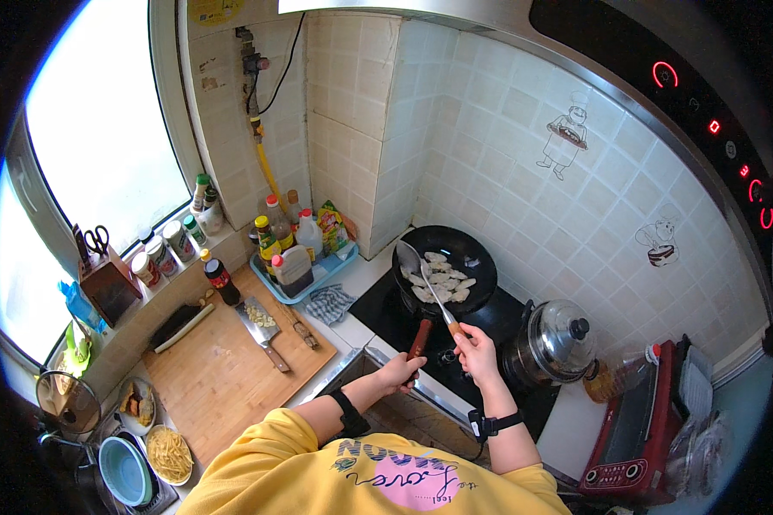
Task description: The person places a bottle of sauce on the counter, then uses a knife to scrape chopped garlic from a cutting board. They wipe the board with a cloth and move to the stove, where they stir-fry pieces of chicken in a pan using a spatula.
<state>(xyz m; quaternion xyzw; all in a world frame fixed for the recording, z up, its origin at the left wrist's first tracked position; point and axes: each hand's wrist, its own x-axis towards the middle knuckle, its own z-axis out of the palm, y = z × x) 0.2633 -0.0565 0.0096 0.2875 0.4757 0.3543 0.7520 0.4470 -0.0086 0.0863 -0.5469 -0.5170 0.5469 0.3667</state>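
Observation:
My left hand (pixel 402 372) grips the reddish-brown handle of a black wok (pixel 483 257) on the dark glass hob (pixel 373 309). In my right hand (pixel 476 351) is the wooden handle of a metal spatula (pixel 437 296); its broad head rests at the wok's left inner side, beside the food. Several pale, wing-like pieces of meat (pixel 451 284) lie spread over the wok's bottom, some lightly browned in places. To the right of the wok, a lidded steel pot (pixel 557 341) stands on the hob.
A wooden cutting board (pixel 219 380) at left bears a cleaver (pixel 263 335) with chopped garlic, a dark sauce bottle (pixel 220 277) and a ginger-like root. Behind it stands a blue tray (pixel 335 265) of bottles. Shredded potato fills a bowl (pixel 169 455) at lower left; a red toaster oven (pixel 631 425) stands right.

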